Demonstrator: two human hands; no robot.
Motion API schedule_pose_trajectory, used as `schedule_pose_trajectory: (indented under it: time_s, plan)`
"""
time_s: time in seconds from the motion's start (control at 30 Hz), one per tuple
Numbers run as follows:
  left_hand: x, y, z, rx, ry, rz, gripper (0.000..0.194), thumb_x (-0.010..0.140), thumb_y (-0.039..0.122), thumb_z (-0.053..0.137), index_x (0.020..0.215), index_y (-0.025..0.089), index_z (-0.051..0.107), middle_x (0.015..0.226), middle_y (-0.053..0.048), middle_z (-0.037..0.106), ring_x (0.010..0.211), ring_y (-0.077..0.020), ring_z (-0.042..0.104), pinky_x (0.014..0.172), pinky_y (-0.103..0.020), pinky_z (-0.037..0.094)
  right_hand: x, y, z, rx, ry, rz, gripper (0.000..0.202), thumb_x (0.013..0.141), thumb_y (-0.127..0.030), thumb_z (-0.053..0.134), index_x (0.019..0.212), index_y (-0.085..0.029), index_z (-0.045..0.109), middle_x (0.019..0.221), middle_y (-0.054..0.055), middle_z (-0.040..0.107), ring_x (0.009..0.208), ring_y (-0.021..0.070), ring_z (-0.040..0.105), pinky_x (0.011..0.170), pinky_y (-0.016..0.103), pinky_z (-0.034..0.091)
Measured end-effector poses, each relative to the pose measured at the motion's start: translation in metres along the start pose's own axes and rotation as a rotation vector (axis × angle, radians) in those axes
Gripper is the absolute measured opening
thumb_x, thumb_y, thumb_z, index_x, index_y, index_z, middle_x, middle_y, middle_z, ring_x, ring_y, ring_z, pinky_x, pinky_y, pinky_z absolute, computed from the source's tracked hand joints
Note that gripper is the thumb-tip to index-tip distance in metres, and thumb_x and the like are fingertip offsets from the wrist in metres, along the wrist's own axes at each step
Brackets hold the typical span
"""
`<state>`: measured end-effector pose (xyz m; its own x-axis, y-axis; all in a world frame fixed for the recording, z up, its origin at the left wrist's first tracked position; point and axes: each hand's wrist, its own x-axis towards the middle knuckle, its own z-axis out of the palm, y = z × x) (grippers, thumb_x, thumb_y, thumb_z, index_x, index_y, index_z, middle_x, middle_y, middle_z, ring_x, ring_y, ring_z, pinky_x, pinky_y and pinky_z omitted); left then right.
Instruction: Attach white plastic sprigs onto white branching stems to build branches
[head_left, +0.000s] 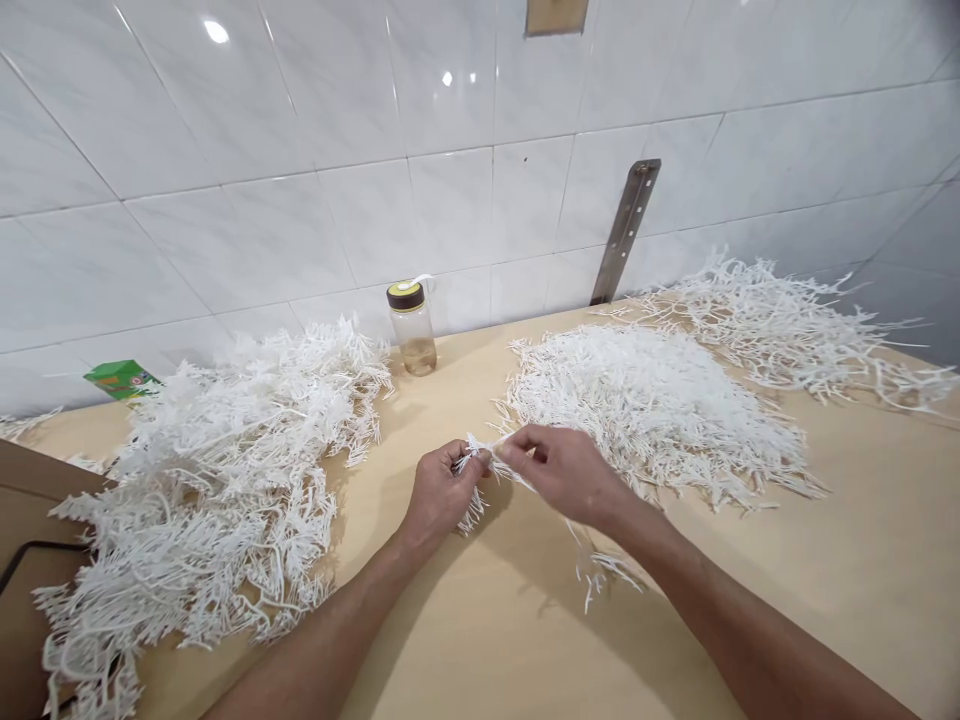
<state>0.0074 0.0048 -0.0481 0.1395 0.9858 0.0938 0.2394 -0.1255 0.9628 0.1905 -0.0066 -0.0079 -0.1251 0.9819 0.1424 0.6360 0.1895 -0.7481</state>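
Note:
My left hand (448,487) is closed around a white branched plastic sprig (472,512), whose thin tips stick out below and above the fingers. Close beside it, my right hand (559,468) pinches white strands at the top of the same sprig, the fingertips of both hands almost touching. Some loose strands (611,568) show beneath my right forearm. A wide heap of white branched sprigs (225,480) spreads to the left, and a flatter pile of short white pieces (652,410) lies just beyond my right hand.
Longer white strands (795,325) are heaped at the back right. A clear bottle with a dark lid (414,335) stands near the tiled wall (450,210). A metal bracket (627,230) leans there. At left are a green box (124,379) and a brown carton (37,500).

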Motion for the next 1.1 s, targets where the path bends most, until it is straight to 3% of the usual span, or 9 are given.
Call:
schedule_pose_trajectory:
  time_s: [0.07,0.17,0.33,0.5,0.83,1.03,1.1]
  plan:
    - [0.0,0.001,0.001,-0.02,0.018,-0.006,0.03,0.08,0.044,0.063,0.07,0.015,0.066,0.064,-0.001,0.064,0.06,-0.0132,0.054,0.059,-0.023,0.041,-0.005,-0.005,0.012,0.02,-0.086,-0.002,0.028,0.088,-0.041,0.055,0.083,-0.022,0.073,0.075,0.0,0.072,0.063,0.0153,0.06,0.059,0.026,0.042]
    - [-0.001,0.002,0.001,-0.029,0.017,-0.004,0.031,0.079,0.045,0.065,0.072,0.015,0.068,0.066,-0.001,0.066,0.062,-0.0138,0.056,0.06,-0.024,0.042,-0.004,-0.002,0.02,0.012,-0.071,0.011,0.024,0.087,-0.033,0.053,0.084,-0.021,0.074,0.075,0.0,0.072,0.063,0.0143,0.058,0.061,0.026,0.041]
    - [-0.001,0.001,0.0,-0.044,0.005,-0.004,0.034,0.079,0.047,0.066,0.071,0.014,0.069,0.063,0.0,0.063,0.058,-0.0124,0.051,0.056,-0.023,0.039,0.001,0.003,0.017,0.004,-0.079,0.019,0.026,0.085,-0.031,0.051,0.072,-0.018,0.071,0.06,-0.001,0.062,0.057,0.013,0.052,0.056,0.024,0.037]
    - [0.0,-0.001,0.0,-0.058,-0.006,0.012,0.035,0.079,0.048,0.066,0.072,0.014,0.07,0.065,-0.001,0.064,0.062,-0.0141,0.054,0.059,-0.023,0.04,0.0,0.0,0.014,0.146,-0.132,0.04,0.027,0.085,-0.032,0.049,0.072,-0.018,0.068,0.055,-0.004,0.05,0.047,0.0102,0.044,0.047,0.022,0.034]
    - [-0.005,0.003,0.002,0.064,0.049,0.029,0.029,0.082,0.043,0.059,0.069,0.017,0.057,0.059,0.005,0.047,0.056,-0.0101,0.041,0.055,-0.022,0.035,-0.002,-0.001,0.029,0.072,-0.027,0.063,0.018,0.078,-0.026,0.051,0.064,-0.018,0.058,0.06,-0.001,0.06,0.054,0.012,0.053,0.05,0.022,0.04]
    - [-0.005,-0.001,0.002,0.103,0.036,0.088,0.03,0.084,0.041,0.057,0.067,0.018,0.048,0.061,0.005,0.039,0.058,-0.0102,0.037,0.056,-0.022,0.032,-0.004,-0.004,0.034,0.143,-0.1,0.228,0.015,0.081,-0.027,0.05,0.073,-0.019,0.059,0.06,-0.003,0.057,0.038,0.0104,0.049,0.039,0.023,0.036]
    - [-0.003,-0.003,0.002,0.066,0.02,0.084,0.029,0.084,0.041,0.057,0.069,0.018,0.049,0.062,0.005,0.042,0.06,-0.0107,0.039,0.057,-0.022,0.033,-0.004,-0.002,0.036,0.065,-0.042,0.164,0.015,0.083,-0.026,0.05,0.074,-0.019,0.059,0.062,-0.002,0.059,0.044,0.0121,0.054,0.045,0.024,0.039]
